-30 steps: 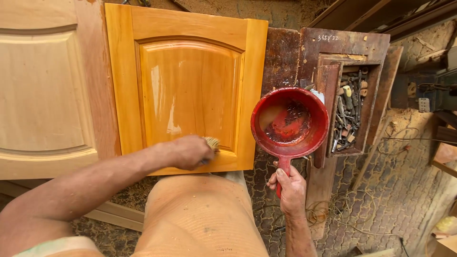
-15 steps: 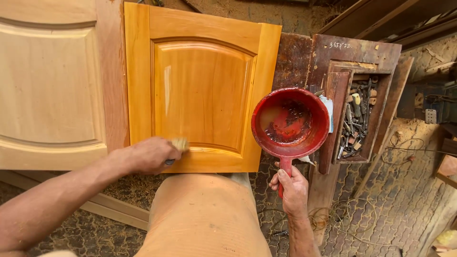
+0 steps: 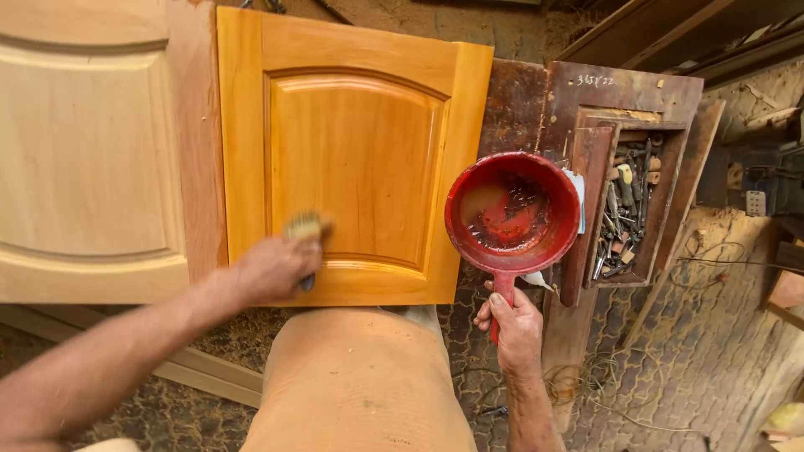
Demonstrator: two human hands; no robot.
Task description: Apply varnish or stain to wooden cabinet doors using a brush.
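A pale, unfinished cabinet door [image 3: 84,159] lies to the left, its raised panel matte and dry-looking. To the right sits a dark, stained wooden tray [image 3: 624,125] filled with a jumble of small metal tools [image 3: 626,209], too cluttered to tell apart. Thin cords trail over the cracked, scaly floor [image 3: 670,351] below it. The person's knee [image 3: 360,377], in tan cloth, fills the lower middle of the view, just under the work.

The orange door [image 3: 356,151] lies flat in the centre, glossy and wet-looking, with an arched raised panel framed by flat rails.

The left hand [image 3: 272,268] is closed around a small brush [image 3: 306,228]; its pale bristles press on the lower left corner of the panel, and the hand covers part of the door's bottom rail. The right hand [image 3: 517,331] is wrapped tight around the handle of a round red pan [image 3: 512,213], held level just beside the door's right edge. The pan's inside is smeared red, with a shallow pool of brownish liquid.
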